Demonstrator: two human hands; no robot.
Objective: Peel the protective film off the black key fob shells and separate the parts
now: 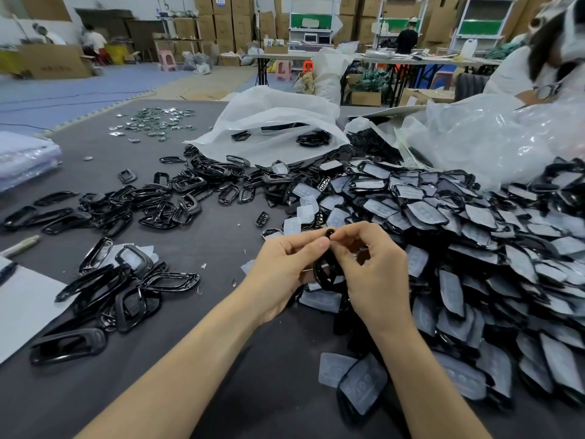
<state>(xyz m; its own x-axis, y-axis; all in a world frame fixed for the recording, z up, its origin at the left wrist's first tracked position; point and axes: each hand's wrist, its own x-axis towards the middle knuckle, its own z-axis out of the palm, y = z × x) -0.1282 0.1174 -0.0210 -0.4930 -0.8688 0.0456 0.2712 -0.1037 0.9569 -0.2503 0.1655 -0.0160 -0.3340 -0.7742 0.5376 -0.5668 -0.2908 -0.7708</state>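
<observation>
Two hands work just above the bench (215, 248); the left hand (281, 270) grips one black shell (326, 274) by its edge, the right hand (375, 274) pinches at its top end. I would keep the left grip steady and pull the film slowly, flat along the surface; the unpeeled pile (468, 236) lies just beside, at right.

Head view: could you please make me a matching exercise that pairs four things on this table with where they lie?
Things:
1. held shell
2. film-covered shells
3. bare black frames
4. small shiny pieces

Places:
A. scattered near the far edge of the table
B. heaped to the right of the hands
C. pinched between the left hand and the right hand
D. strewn on the left, nearer the person

Pairs: 1-C, 2-B, 3-D, 4-A.
</observation>
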